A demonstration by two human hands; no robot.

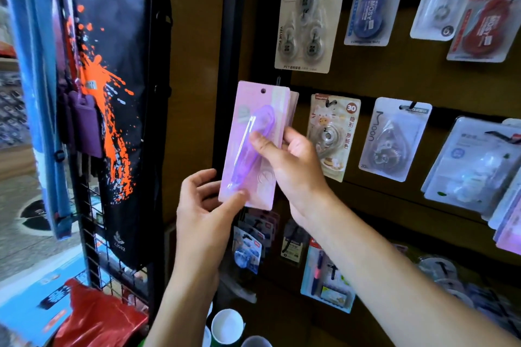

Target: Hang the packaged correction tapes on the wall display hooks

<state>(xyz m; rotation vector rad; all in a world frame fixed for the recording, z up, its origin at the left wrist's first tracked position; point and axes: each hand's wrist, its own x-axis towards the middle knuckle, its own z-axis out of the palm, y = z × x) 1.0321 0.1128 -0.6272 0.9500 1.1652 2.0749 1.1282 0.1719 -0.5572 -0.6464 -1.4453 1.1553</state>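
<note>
Head view is showing both hands on a purple correction tape pack; the right hand is pinching its right edge, thumb across the blister, while the left hand is gripping the bottom corner; the pack's long axis is running nearly upright, its punched hole sitting just left of and below the hook; the right hand is nearer the hook.

Both hands raised, seemingly pinching.
</note>
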